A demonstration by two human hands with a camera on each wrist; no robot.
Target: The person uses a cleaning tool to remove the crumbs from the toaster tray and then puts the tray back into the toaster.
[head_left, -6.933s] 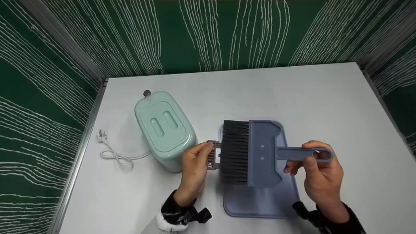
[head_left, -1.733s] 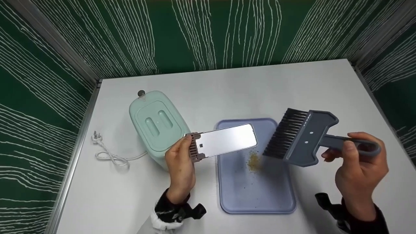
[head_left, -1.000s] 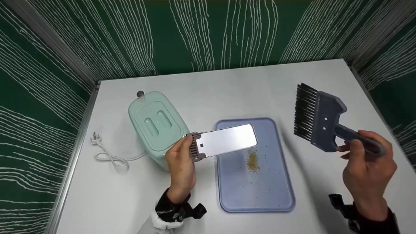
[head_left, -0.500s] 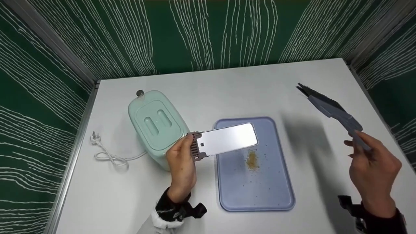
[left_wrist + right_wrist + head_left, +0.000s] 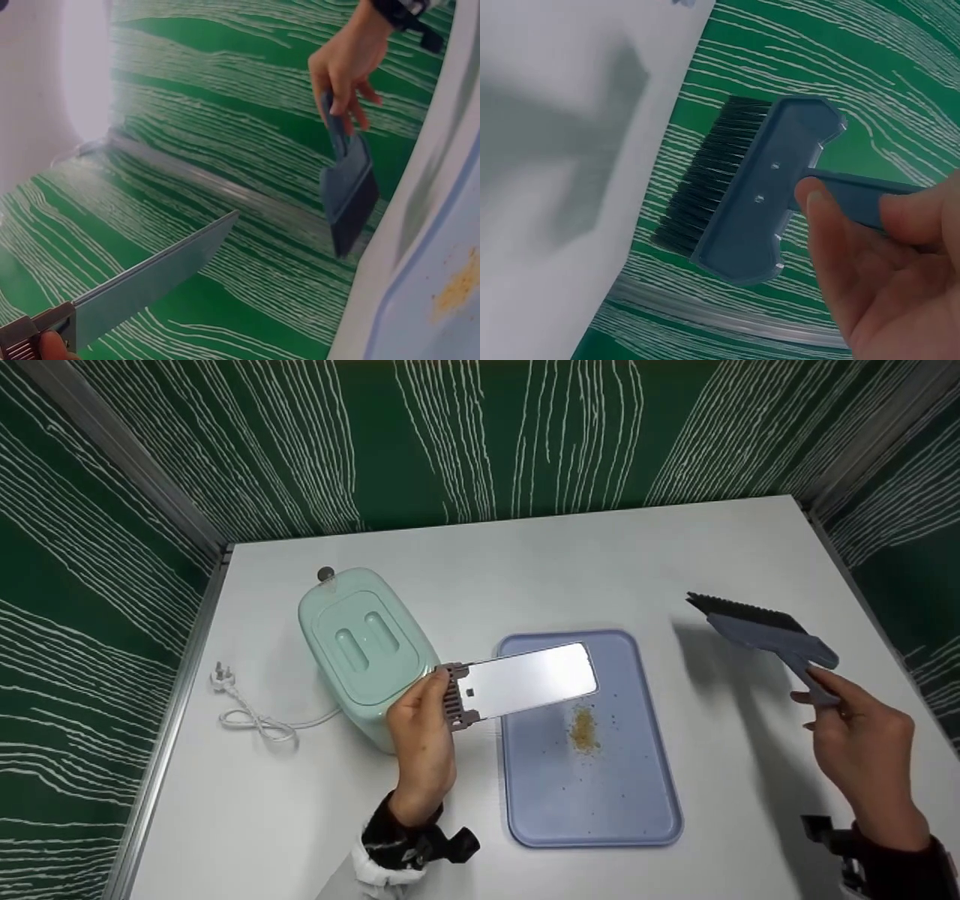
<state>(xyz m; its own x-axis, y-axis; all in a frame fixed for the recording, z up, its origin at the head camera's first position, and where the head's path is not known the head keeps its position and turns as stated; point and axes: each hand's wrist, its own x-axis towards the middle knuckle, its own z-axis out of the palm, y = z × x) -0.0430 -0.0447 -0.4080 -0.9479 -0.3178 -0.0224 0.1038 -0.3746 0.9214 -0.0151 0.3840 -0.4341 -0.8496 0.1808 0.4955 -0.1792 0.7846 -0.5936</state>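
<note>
My left hand (image 5: 424, 742) pinches the brown slotted end of a toaster crumb tray (image 5: 532, 681), a shiny metal plate held level above the left part of a blue tray (image 5: 592, 829). Beneath its far end, a small heap of yellowish crumbs (image 5: 583, 731) lies on the blue tray, with dark specks scattered about. Off to the right, my right hand (image 5: 862, 735) grips the handle of a blue-grey hand brush (image 5: 772, 639), held up above the table. The right wrist view shows the brush's dark bristles (image 5: 712, 176) touching nothing.
A mint-green toaster (image 5: 367, 641) with a lid stands just left of my left hand. Its white cord and plug (image 5: 223, 678) lie on the table (image 5: 247, 810) further left. Green walls (image 5: 420, 442) with white streaks border the table.
The brush was over the crumb tray; it has moved off to the right and turned edge-on, dipping slightly lately. Crumbs on the blue tray came into view. The left hand shifted slightly left.
</note>
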